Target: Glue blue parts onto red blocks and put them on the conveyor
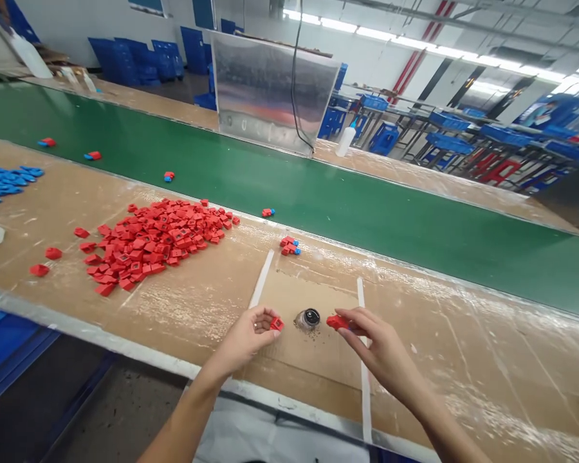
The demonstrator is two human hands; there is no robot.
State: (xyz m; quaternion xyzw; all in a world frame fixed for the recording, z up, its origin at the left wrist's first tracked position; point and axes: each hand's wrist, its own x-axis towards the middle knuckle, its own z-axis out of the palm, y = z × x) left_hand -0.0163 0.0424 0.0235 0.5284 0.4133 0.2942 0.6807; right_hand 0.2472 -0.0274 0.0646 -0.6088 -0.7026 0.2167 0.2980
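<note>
My left hand (251, 334) pinches a small red plastic block (276, 323) with a dark opening in its face. In the fingertips of my right hand (367, 328) is another red plastic piece (336, 322), with a trace of blue showing under the fingers. Between the hands stands a small round jar (311, 316) with a black rim and dark contents, on a cardboard sheet (299, 360) speckled around the jar. Beyond it, a few red pieces with blue ends (288, 245) lie close together.
A big heap of red blocks (159, 238) spreads to the left, with blue pieces (4, 183) farther left. Behind runs a green conveyor belt (367, 202) carrying several red-and-blue pieces (169, 175). A metal panel (270, 93) and a white bottle (346, 140) stand past the belt.
</note>
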